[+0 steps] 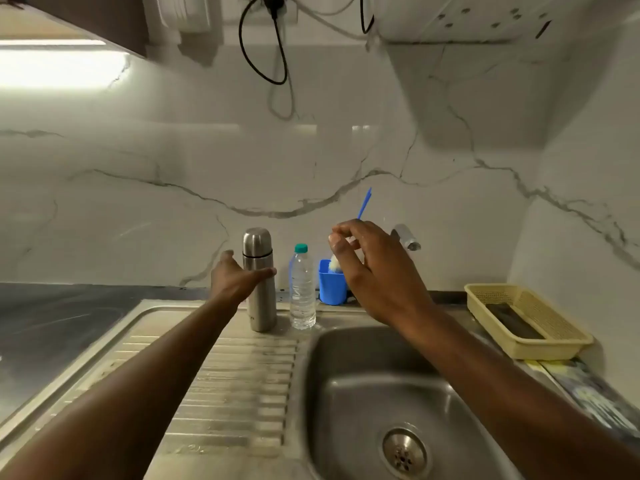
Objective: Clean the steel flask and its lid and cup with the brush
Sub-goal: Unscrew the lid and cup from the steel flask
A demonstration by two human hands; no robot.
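The steel flask [259, 282] stands upright with its cup on top, on the drainboard at the sink's back edge. My left hand [232, 276] reaches it from the left: the thumb lies across its front and the fingers are straight along its left side. The brush [365, 202] stands in a blue cup [330, 284], its blue handle tip above my right hand and its white bristles at the cup's mouth. In front of the brush handle, my right hand [372, 268] hovers with loosely curved fingers and a gap between thumb and forefinger. No grip on the handle shows.
A clear plastic water bottle [302, 289] with a green cap stands between flask and blue cup. The tap spout [407, 237] pokes out behind my right hand. The steel sink basin [346, 393] lies below, and a yellow basket [540, 303] sits at the right.
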